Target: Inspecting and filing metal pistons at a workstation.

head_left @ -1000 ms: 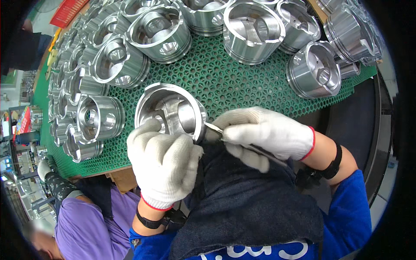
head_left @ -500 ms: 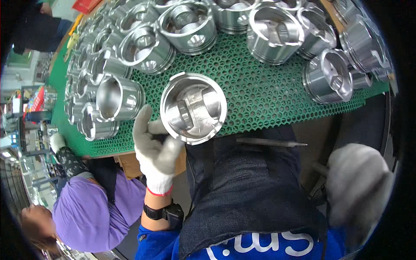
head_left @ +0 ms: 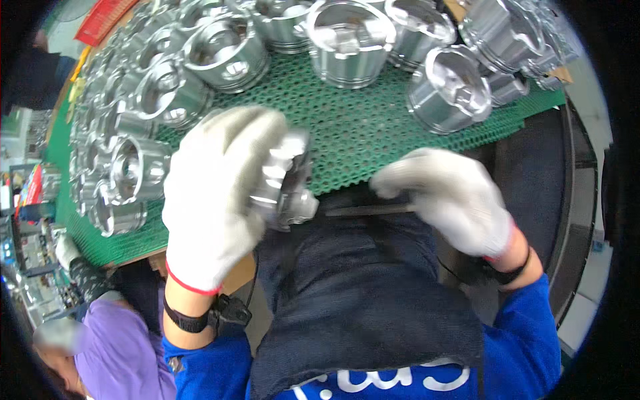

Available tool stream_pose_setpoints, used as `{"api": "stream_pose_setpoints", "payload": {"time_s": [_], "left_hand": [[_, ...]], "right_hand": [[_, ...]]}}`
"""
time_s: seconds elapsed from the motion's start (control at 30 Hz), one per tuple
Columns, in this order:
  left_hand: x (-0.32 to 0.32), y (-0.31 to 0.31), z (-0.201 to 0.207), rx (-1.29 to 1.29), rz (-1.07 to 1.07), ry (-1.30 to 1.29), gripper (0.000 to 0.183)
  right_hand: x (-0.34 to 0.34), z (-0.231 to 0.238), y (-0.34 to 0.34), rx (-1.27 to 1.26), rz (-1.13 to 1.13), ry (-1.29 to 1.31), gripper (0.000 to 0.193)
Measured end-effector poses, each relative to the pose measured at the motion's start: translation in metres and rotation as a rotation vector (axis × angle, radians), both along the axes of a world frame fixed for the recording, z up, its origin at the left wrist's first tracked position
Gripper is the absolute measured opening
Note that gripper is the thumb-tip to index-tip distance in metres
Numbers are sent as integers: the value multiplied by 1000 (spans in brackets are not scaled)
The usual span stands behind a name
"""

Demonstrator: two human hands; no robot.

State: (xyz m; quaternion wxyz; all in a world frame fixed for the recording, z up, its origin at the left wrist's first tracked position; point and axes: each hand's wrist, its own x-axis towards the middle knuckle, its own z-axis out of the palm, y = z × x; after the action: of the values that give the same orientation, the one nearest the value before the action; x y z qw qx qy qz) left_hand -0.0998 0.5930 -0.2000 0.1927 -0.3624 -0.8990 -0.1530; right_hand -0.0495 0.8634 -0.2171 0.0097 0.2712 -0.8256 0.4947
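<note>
My left hand (head_left: 217,193), in a white knit glove, is closed around a silver metal piston (head_left: 285,180). The piston is turned on its side, and part of it is behind the fingers. My right hand (head_left: 450,197), gloved the same way, hangs past the near edge of the table with bent, motion-blurred fingers pointing left. Whether it grips anything is not clear. By its fingertips is a thin grey rod-like tool (head_left: 370,210), its right end meeting the glove.
Many silver pistons stand on the green perforated mat (head_left: 353,143), crowded at the left and back; one piston (head_left: 450,90) is near the right edge. A red crate (head_left: 107,20) is at the far left. A co-worker in a purple top (head_left: 127,347) is at the lower left.
My left hand has turned the piston from open-end-up onto its side and wrapped further round it. My right hand has come in from the far right to the rod-like tool. The view has shifted.
</note>
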Motion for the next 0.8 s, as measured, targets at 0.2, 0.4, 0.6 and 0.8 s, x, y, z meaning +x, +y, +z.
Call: {"api": "stream_pose_setpoints", "payload": {"time_s": [0.2,0.4,0.6,0.8], "left_hand": [[11,17,-3,-42,30,-30,46],[5,26,-1,-109,94,-32,45],[-32,32,12,-115,40,-245,26],[-51,31,15,-179,29,-371,40]], "right_hand": [[-19,-23,-37,120,-66,182,19],[-37,-24,-50,64,-161,89,22],[-40,-6,-48,369,-10,262,27],[-34,-8,-31,447,10,226,20]]}}
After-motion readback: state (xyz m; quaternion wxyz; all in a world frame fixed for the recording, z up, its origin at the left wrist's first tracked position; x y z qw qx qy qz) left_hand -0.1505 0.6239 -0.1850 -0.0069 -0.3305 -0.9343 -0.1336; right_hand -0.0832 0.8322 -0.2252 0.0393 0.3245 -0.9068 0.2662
